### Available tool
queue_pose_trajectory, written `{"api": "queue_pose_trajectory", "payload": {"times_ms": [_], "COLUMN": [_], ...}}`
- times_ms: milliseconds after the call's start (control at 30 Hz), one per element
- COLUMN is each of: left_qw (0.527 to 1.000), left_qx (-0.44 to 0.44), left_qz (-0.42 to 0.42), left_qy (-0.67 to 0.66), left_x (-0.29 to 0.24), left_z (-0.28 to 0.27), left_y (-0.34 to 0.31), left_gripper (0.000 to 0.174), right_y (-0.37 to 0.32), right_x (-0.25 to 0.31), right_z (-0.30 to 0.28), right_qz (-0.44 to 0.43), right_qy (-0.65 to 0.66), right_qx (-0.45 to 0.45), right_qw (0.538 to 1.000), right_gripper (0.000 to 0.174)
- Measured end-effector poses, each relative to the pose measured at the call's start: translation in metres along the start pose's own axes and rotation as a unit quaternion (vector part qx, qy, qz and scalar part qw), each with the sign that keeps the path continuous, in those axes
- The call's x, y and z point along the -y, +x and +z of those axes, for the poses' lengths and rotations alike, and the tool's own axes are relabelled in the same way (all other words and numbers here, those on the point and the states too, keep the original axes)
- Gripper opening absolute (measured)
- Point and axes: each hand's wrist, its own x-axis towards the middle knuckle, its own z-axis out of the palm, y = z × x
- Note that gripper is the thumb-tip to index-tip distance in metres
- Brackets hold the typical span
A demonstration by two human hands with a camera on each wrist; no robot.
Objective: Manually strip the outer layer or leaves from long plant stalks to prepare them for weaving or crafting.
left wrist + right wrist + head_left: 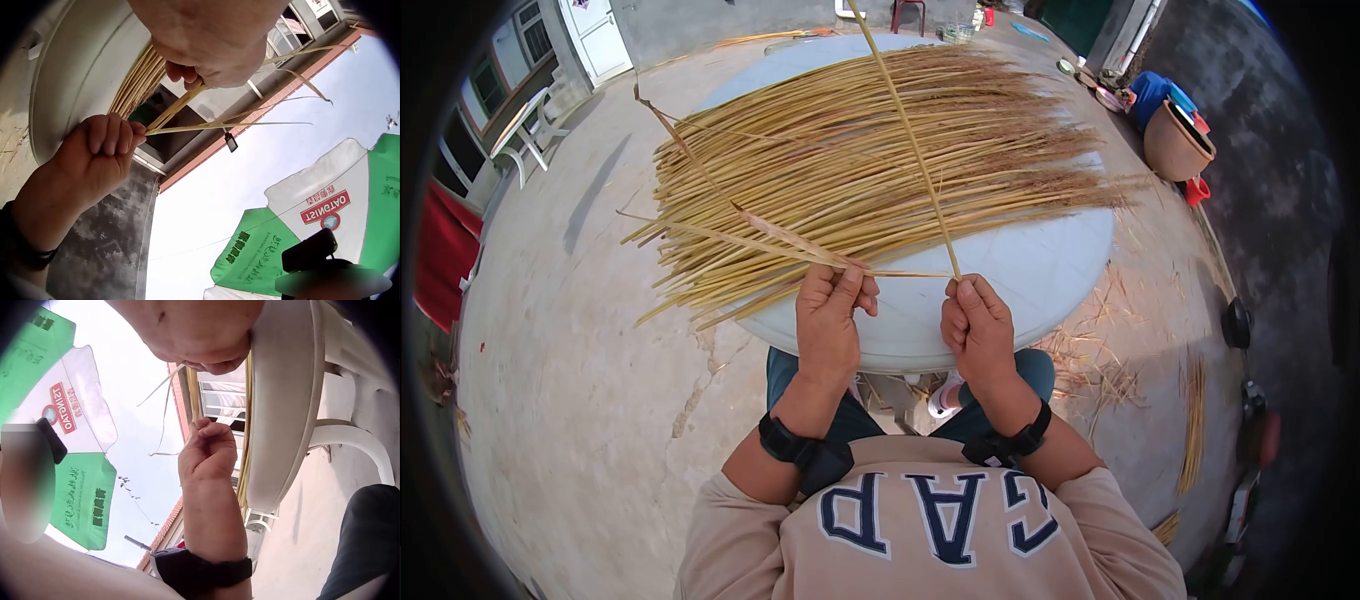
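Observation:
Over the near edge of the round table, the left hand (830, 318) pinches dry leaf strips (785, 238) between thumb and fingers. The right hand (980, 325) grips the lower end of a single stalk (910, 140), which slants up and away past the top of the head view. A thin strip spans the gap between both hands. Beyond them many stalks (800, 170) lie side by side, their feathery heads (1040, 110) to the right. In the left wrist view, the right hand (94, 156) has curled fingers; the left hand (209, 450) pinches strips in the right wrist view.
The pale table (1040, 265) stands in front of the person's knees. Leaf scraps (1095, 360) litter the ground at its right, near a small stalk bundle (1193, 425). A large clay pot (1175, 143) stands by the right wall; a white chair (525, 130) is far left.

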Motion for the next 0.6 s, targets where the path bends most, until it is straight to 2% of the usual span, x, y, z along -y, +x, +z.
{"api": "queue_pose_trajectory", "payload": {"times_ms": [67, 133, 233, 300, 333, 367, 467, 600], "left_qw": [0.997, 0.997, 0.995, 0.993, 0.985, 0.973, 0.966, 0.969], "left_qx": [0.065, 0.063, 0.072, 0.086, 0.130, 0.174, 0.196, 0.187], "left_qz": [-0.024, -0.013, 0.003, 0.010, 0.038, 0.065, 0.076, 0.069], "left_qy": [0.044, 0.053, 0.070, 0.078, 0.107, 0.135, 0.153, 0.143], "left_x": [0.000, 0.000, -0.003, -0.007, -0.010, -0.011, -0.010, -0.009], "left_z": [-0.004, -0.001, 0.002, 0.002, 0.002, 0.002, 0.003, 0.005], "left_y": [0.000, -0.004, -0.007, -0.007, -0.007, -0.009, -0.013, -0.015], "left_gripper": [0.011, 0.009, 0.008, 0.008, 0.009, 0.010, 0.011, 0.008], "right_y": [0.000, 0.001, 0.002, 0.005, 0.005, 0.005, 0.004, 0.005], "right_x": [0.005, 0.009, 0.007, 0.004, 0.005, 0.006, 0.008, 0.008], "right_z": [0.001, 0.001, 0.000, -0.002, -0.003, -0.003, 0.000, -0.001], "right_qz": [0.010, 0.017, 0.011, -0.028, -0.030, -0.030, -0.026, 0.003], "right_qy": [0.038, 0.076, 0.044, -0.043, -0.043, -0.013, 0.044, 0.098], "right_qx": [-0.015, -0.033, -0.035, -0.047, -0.051, -0.046, -0.047, -0.044], "right_qw": [0.999, 0.996, 0.998, 0.998, 0.997, 0.998, 0.998, 0.994], "right_gripper": [0.023, 0.023, 0.024, 0.024, 0.024, 0.024, 0.024, 0.023]}}
